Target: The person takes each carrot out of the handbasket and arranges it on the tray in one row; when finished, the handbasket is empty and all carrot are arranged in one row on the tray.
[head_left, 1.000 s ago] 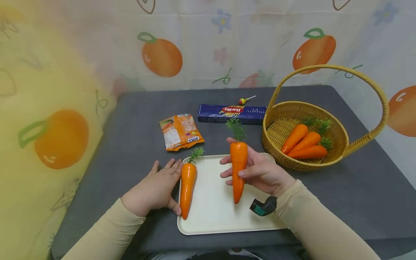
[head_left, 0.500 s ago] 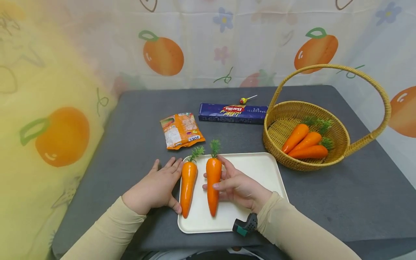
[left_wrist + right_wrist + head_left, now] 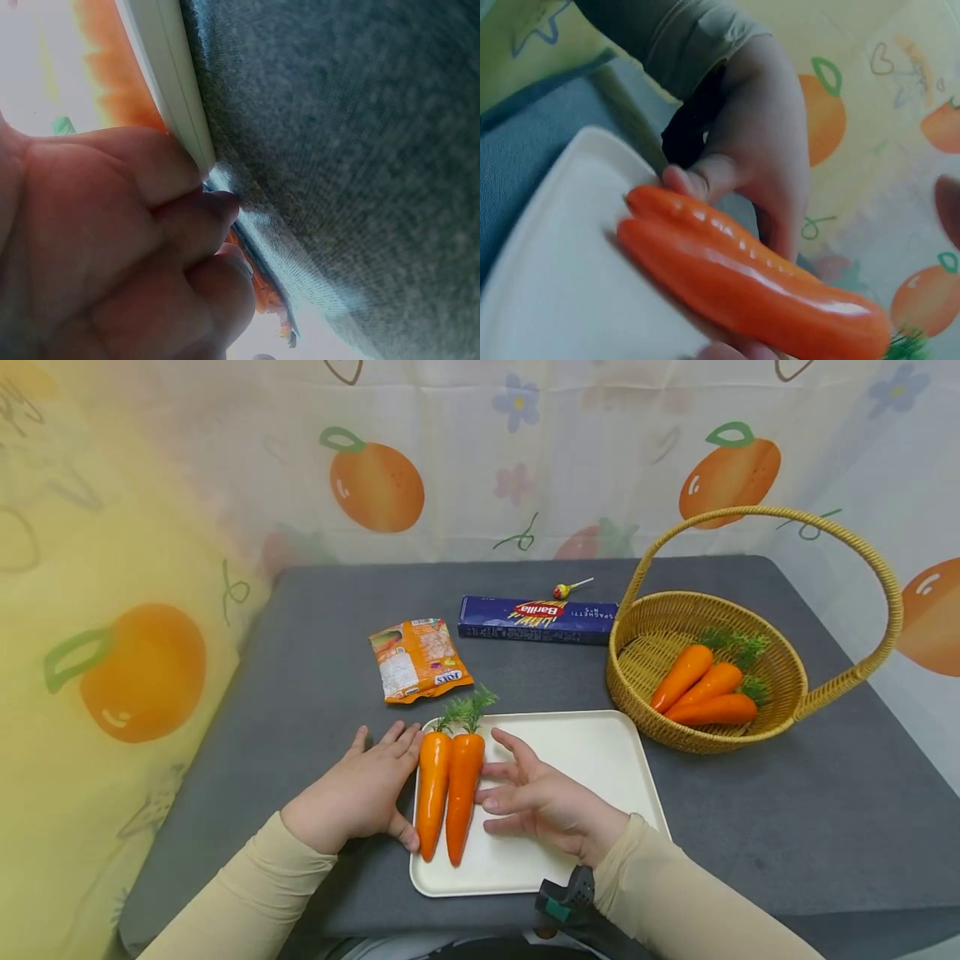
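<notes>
Two orange carrots with green tops lie side by side at the left end of a cream tray [image 3: 577,752]. The left carrot [image 3: 432,793] is along the tray's rim; the right carrot [image 3: 465,789] lies against it. My left hand [image 3: 360,797] rests spread at the tray's left edge, beside the left carrot. In the left wrist view its fingers [image 3: 180,232] hang over the tray's rim. To the right of the carrots, my right hand [image 3: 551,806] has its fingers loosely spread, fingertips close to the right carrot, nothing gripped. Both carrots [image 3: 757,300] show in the right wrist view.
At the right stands a wicker basket [image 3: 626,689] with a tall handle and 3 carrots [image 3: 705,693] inside. Behind the tray lie an orange snack packet [image 3: 422,662], a blue spaghetti box [image 3: 536,620] and a lollipop [image 3: 570,587]. A patterned cloth hangs behind the grey table [image 3: 322,635].
My right hand has carried a carrot left and down onto the tray, set it against the other one, and let go. The left hand has stayed at the tray's edge.
</notes>
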Available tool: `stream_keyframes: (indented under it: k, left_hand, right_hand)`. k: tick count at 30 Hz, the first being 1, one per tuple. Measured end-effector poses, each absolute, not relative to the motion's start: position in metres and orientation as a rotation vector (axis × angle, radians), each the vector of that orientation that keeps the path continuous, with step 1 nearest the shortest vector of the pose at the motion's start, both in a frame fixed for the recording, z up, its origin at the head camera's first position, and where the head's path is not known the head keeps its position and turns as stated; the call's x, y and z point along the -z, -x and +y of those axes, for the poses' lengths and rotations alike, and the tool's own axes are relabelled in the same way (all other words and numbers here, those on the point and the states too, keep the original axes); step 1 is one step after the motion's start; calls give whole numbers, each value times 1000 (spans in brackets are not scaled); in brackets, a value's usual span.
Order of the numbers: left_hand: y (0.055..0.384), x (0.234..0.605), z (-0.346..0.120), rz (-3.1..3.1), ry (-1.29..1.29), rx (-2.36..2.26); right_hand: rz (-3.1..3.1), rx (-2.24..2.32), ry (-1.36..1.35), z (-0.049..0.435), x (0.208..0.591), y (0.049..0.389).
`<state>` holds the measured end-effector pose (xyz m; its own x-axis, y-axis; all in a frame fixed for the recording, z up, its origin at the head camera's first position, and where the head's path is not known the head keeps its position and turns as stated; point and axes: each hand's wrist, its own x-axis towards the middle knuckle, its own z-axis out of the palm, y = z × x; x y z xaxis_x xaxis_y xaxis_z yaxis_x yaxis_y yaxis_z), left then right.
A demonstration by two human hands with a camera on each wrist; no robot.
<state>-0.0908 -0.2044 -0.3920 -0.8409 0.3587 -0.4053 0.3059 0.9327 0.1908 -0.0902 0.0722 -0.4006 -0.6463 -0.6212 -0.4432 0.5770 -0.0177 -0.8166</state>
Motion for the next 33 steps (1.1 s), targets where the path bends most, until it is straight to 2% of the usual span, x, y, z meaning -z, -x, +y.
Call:
stream_keyframes:
  k: [6,20,28,33]
  left_hand:
    - [92,394,-204,2639,-486,-138]
    - [92,394,-204,2628,-462,-137]
    - [91,392,-204,2634,-468,-154]
    - [91,393,-204,2640,-474,-157]
  right_hand:
    - [1641,1688,74,71,400,88]
    - [1676,1697,147,98,380,98]
    - [1542,1955,401,169,338,126]
    - [1221,2303,356,229,324,151]
